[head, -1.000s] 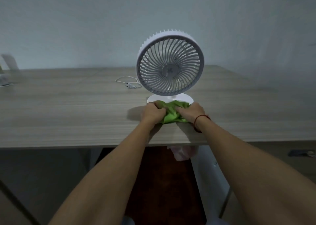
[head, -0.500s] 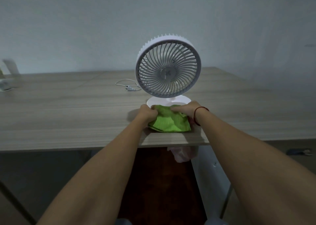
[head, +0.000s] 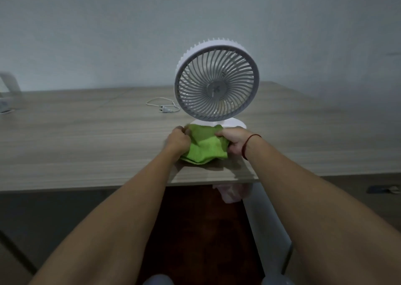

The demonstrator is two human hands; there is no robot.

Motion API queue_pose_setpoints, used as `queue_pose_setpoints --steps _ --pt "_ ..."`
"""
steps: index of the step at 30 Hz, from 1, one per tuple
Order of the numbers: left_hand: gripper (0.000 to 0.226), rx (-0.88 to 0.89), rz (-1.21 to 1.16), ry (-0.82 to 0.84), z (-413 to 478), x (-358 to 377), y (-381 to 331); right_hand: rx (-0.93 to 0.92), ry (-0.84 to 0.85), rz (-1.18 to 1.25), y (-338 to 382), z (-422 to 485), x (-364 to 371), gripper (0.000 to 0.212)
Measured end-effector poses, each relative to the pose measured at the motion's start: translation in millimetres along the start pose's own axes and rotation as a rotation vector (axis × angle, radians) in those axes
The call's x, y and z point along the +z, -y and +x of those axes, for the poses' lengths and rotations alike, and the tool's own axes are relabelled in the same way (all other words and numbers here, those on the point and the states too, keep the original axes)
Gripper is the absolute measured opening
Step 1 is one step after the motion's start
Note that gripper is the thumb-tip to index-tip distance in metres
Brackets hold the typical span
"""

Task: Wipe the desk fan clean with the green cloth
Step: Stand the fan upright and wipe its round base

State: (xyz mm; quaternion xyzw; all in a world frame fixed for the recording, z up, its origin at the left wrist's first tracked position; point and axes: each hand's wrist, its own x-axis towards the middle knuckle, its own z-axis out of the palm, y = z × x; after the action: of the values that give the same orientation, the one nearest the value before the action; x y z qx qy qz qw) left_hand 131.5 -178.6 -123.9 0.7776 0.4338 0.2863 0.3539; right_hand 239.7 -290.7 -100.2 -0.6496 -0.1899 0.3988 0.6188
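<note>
A white desk fan (head: 216, 83) stands upright on the wooden desk (head: 86, 137), its round grille facing me and its base partly hidden behind the cloth. The green cloth (head: 205, 147) lies bunched on the desk just in front of the fan's base. My left hand (head: 179, 141) grips the cloth's left edge. My right hand (head: 233, 140), with a red cord on its wrist, grips the right edge.
The fan's white cable and plug (head: 163, 108) lie on the desk to the left of the fan. A pale object (head: 7, 93) sits at the desk's far left. The desk's front edge runs just below the cloth, with a pink bag (head: 232, 192) hanging under it.
The cloth has been spread wider between my two hands, from a tight bunch to a broader fold. My view has shifted slightly, so the fan sits further right.
</note>
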Motion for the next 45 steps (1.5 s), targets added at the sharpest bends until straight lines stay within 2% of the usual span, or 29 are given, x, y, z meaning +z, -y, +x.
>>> queue_pose_setpoints --steps 7,12,14,16,19,24,26,28,30,33,35,37,39,42,45 --pt "0.035 -0.006 0.013 -0.17 11.0 -102.9 64.2 -0.116 0.104 -0.106 -2.9 2.8 120.3 0.04" --pt "0.036 -0.033 0.049 -0.242 17.2 -167.2 93.0 -0.131 0.167 -0.106 -0.1 3.9 191.4 0.015" --pt "0.038 -0.043 0.08 -0.256 20.2 -182.4 100.6 -0.125 0.165 -0.109 1.6 4.5 209.2 0.021" --pt "0.04 -0.061 0.098 -0.259 24.4 -194.3 109.7 -0.136 0.171 -0.116 0.7 5.0 224.4 0.013" --pt "0.041 -0.09 0.099 -0.249 31.5 -205.4 125.0 -0.127 0.159 -0.137 -5.1 11.4 243.4 0.029" --pt "0.043 -0.173 0.145 -0.193 38.6 -211.3 148.9 -0.146 0.095 -0.23 -19.3 26.0 262.8 0.039" --pt "0.043 -0.209 0.211 -0.154 38.7 -210.9 156.7 -0.154 0.058 -0.318 -24.3 34.2 266.6 0.04" --pt "0.045 -0.234 0.338 -0.151 36.0 -211.8 159.5 -0.195 0.02 -0.452 -24.6 33.8 267.6 0.029" --pt "0.048 -0.235 0.487 -0.215 30.8 -215.3 156.9 -0.284 -0.037 -0.635 -21.8 33.6 266.5 0.037" --pt "0.04 -0.072 0.571 -0.334 27.5 -217.3 148.4 -0.502 -0.069 -0.76 -17.1 27.9 268.7 0.042" --pt "0.033 0.024 0.513 -0.284 28.6 -212.9 145.6 -0.563 0.066 -0.824 -20.1 25.3 272.4 0.037" --pt "0.033 0.006 0.502 -0.155 29.3 -205.3 151.1 -0.51 0.195 -0.954 -29.2 25.3 277.0 0.029" --pt "0.037 -0.036 0.532 -0.049 29.3 -197.1 162.5 -0.481 0.213 -1.121 -38.9 29.5 279.0 0.022" --pt "0.045 -0.027 0.571 0.001 30.2 -189.7 172.9 -0.499 0.212 -1.347 -52.5 42.5 279.3 0.05" --pt "0.049 -0.023 0.612 0.026 35.4 -189.2 175.5 -0.541 0.173 -1.433 -58.2 52.8 278.4 0.056"
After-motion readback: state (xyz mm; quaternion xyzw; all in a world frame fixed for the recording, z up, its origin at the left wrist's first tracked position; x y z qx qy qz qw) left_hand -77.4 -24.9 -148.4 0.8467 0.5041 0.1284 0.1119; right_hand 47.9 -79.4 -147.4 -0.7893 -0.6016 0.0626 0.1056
